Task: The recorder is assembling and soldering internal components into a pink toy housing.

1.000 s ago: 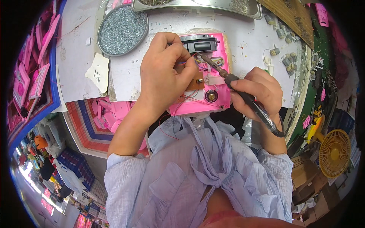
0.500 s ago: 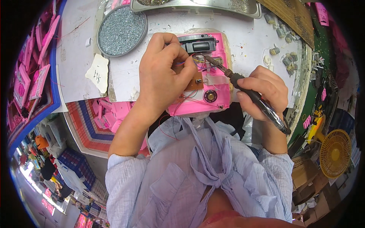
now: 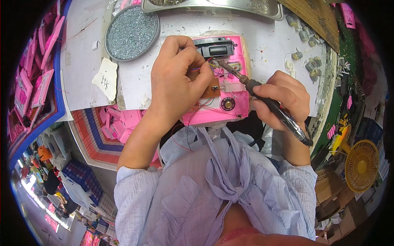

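In the head view, the soldering iron [image 3: 267, 101] gripped by the right hand [image 3: 283, 96] has shifted leftward over the pink plastic housing [image 3: 242, 102], bringing its tip nearer thin wires [image 3: 213, 64] seemingly pinched by the left hand [image 3: 178, 69].

The pink case [image 3: 204, 118] is smooth, a bit shiny plastic. The soldering iron [image 3: 252, 87] has a glossy dark handle [image 3: 285, 119] and a dull, rough metal rod [image 3: 233, 71]. Far left, the small screws [image 3: 133, 35] are shiny metal. The far tray [image 3: 217, 6] is smooth, shiny metal. The torn card [image 3: 105, 78] on the left looks like matt paper. The near shirt [image 3: 180, 201] is crinkly, matt cloth.
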{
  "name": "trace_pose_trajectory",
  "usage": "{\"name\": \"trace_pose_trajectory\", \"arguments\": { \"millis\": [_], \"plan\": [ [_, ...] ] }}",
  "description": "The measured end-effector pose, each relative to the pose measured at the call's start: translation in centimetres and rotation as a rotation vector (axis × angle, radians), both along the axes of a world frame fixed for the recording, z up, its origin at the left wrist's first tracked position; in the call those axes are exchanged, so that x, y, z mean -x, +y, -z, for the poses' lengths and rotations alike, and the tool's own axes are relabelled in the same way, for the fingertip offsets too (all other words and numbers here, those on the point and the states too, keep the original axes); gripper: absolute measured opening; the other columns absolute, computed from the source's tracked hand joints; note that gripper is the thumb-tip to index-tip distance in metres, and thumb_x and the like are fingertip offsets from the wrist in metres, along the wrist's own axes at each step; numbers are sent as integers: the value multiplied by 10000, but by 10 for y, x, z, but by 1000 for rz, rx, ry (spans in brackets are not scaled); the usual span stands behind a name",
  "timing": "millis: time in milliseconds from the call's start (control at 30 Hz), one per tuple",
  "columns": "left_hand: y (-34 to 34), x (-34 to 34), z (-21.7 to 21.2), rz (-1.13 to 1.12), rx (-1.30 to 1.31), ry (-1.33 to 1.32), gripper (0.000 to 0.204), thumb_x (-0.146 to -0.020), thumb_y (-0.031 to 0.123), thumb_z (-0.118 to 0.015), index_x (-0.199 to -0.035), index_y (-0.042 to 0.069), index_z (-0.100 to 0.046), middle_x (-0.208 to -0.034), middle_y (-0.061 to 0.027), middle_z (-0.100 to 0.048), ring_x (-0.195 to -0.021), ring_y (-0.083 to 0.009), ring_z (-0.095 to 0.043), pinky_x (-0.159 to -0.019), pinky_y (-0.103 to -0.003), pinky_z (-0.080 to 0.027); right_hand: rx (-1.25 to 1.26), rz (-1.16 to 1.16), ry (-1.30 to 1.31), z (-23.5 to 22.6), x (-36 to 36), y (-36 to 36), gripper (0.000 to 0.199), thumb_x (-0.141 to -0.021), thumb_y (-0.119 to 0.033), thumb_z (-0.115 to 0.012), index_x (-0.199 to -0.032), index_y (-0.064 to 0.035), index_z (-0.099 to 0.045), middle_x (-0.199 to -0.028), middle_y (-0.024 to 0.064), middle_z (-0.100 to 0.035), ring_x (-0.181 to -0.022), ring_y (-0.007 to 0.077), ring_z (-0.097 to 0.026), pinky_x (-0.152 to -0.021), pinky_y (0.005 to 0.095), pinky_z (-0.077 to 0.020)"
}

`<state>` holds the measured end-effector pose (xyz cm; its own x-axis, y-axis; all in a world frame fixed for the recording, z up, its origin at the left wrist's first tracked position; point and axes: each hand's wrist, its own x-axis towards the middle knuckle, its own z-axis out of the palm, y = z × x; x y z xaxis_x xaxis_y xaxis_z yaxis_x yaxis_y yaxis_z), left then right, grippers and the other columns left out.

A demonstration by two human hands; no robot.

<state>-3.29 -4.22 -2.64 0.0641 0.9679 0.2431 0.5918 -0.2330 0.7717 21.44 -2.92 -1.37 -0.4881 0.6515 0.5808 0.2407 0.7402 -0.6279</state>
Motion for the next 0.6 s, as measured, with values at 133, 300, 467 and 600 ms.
{"name": "trace_pose_trajectory", "arguments": {
  "millis": [133, 300, 467, 600],
  "plan": [
    [1, 0, 1, 3, -20, 4, 82, -781, 15, -738, -782, 6, -656, -999, -78, -595, -773, -154, -603, -660, -278, -506, 18, -8, 22, 0, 1, 0, 355, -672, 8, -791, -1017, -50, -727, -607, 26, -526, -514, 190, -520, -461, 311, -401],
    [1, -1, 0, -4, -4, -3, 87, -779, 19, -739, -778, 3, -654, -998, -77, -594, -768, -156, -603, -659, -277, -506, -2, -1, 21, 3, 3, 1, 367, -666, 12, -788, -1020, -60, -724, -608, 20, -520, -521, 186, -523, -464, 309, -409],
    [0, -1, 1, -12, -8, 3, 87, -781, 20, -739, -777, 3, -654, -997, -76, -594, -760, -154, -600, -653, -274, -504, -7, -12, -14, 3, 0, 1, 371, -659, 14, -790, -1017, -58, -723, -608, 20, -520, -521, 185, -523, -464, 306, -410],
    [1, -1, 1, -6, -19, 19, 84, -780, 21, -739, -777, 4, -657, -998, -75, -594, -755, -149, -596, -648, -272, -503, 0, -9, 5, 2, -3, 1, 367, -660, 13, -792, -1015, -50, -724, -614, 25, -532, -516, 187, -522, -461, 305, -407]
  ]
}}
